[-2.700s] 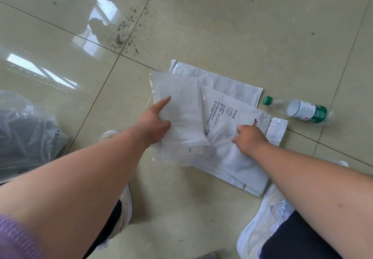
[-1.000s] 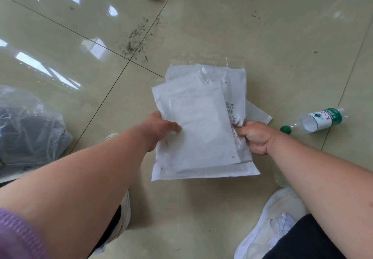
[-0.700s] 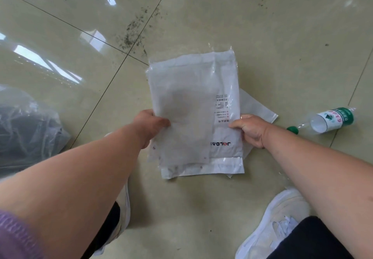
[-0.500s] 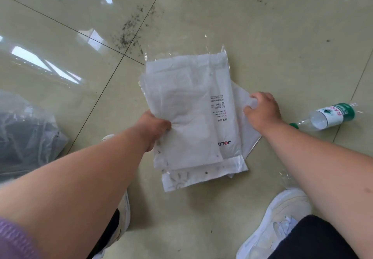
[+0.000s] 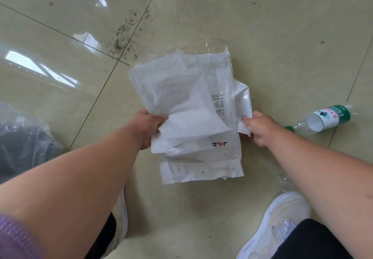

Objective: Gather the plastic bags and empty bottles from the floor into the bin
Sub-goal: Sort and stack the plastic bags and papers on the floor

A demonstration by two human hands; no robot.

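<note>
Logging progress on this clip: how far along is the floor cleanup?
Done: nothing visibly binned; no bin in view. In hand: the left hand grips the stack of white plastic bags; the right hand pinches another bag's edge. Left: the green-capped bottle lies on the floor.

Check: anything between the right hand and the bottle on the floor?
Nothing on the floor between them. But the right hand is shut on a plastic bag, so it isn't free for the bottle.

One bottle lies on the floor. Two hands grip a stack of white plastic bags, perhaps three or four. Two white shoes near.
</note>
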